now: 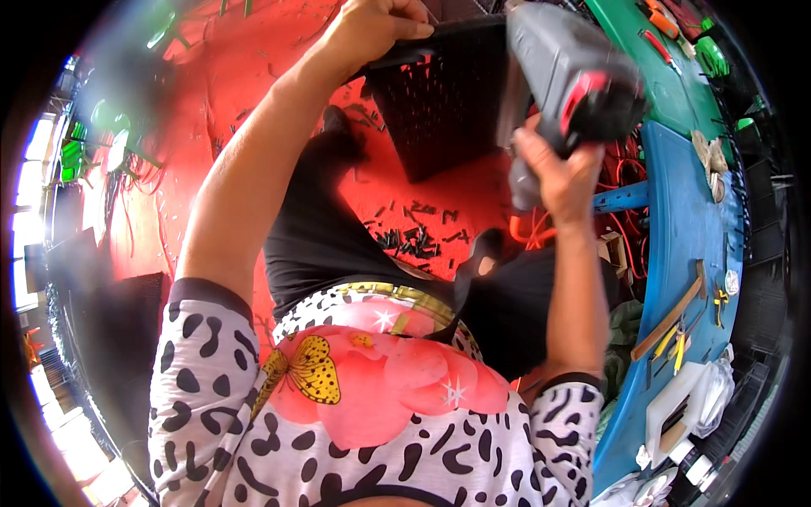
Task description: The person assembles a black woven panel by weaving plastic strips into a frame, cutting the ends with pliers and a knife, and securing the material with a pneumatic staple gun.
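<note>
My left hand [380, 25] reaches far ahead, its fingers closed over the top edge of a black woven basket-like piece [439, 106]. That piece tapers downward and has small gaps letting light through; its full shape is hidden. My right hand [557, 169] is wrapped round the grip of a bulky grey power tool [570, 76] with a red and black end. The tool is blurred and overlaps the right side of the black piece, so I cannot tell whether they touch. Just below the grip is an orange hose [534, 232]; whether it joins the tool is unclear.
Short black scraps [410, 241] litter the red floor [245, 160] between my legs. On my right, a blue table [667, 211] carries a wooden-handled tool [672, 313], yellow-handled pliers [680, 348] and gloves [711, 165]. A green table [676, 93] stands beyond it.
</note>
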The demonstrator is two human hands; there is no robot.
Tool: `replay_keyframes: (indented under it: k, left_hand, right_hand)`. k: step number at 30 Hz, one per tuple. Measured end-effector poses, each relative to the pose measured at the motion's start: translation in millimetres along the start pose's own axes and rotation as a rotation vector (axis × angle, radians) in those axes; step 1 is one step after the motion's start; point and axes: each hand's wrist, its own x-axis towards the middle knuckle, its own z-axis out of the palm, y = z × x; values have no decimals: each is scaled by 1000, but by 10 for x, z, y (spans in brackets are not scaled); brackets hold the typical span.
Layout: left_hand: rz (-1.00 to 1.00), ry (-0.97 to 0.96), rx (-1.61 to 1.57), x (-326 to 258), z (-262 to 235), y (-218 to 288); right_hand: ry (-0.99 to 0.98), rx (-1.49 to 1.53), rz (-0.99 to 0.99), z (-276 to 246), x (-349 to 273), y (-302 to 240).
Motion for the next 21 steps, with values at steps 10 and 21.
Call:
replay_keyframes:
  k: [10, 21]
  left_hand:
    - [-59, 23, 21, -11, 27, 52]
    - [-94, 31, 12, -17, 37, 95]
  right_hand:
    - [-379, -338, -314, 292, -870, 1114]
    - [-576, 551, 313, 342, -719, 903]
